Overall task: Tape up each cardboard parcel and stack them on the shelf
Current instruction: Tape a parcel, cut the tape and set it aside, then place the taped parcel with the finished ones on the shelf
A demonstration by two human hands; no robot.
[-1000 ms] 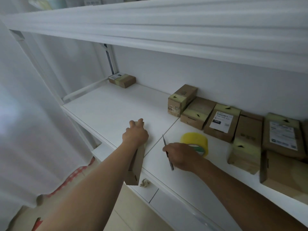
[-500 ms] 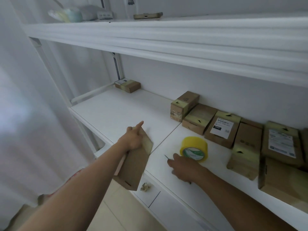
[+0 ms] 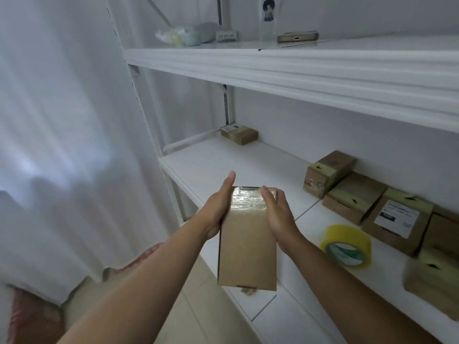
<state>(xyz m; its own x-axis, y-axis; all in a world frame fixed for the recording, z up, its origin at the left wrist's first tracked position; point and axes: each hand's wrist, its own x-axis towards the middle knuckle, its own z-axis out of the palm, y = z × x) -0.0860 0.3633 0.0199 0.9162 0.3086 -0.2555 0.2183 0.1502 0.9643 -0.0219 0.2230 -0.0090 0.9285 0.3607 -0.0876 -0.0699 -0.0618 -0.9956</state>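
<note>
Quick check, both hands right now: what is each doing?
Left hand: gripping the left side of the cardboard parcel.
Right hand: gripping the parcel's right side, near its taped end.

White curtain (image 3: 62,145) fills the left side, hanging to the floor. Red-patterned fabric (image 3: 32,316) sits near-left at its foot, with another bit (image 3: 146,254) showing further along the hem. On the top board, far back – a clump of pale bags or cloths (image 3: 183,36), a small grey device (image 3: 226,36), a clear stand with a dark-haired figure print (image 3: 269,18), and a tan phone-like case (image 3: 297,36) lying flat. Beige floor tiles (image 3: 198,309) below.
</note>
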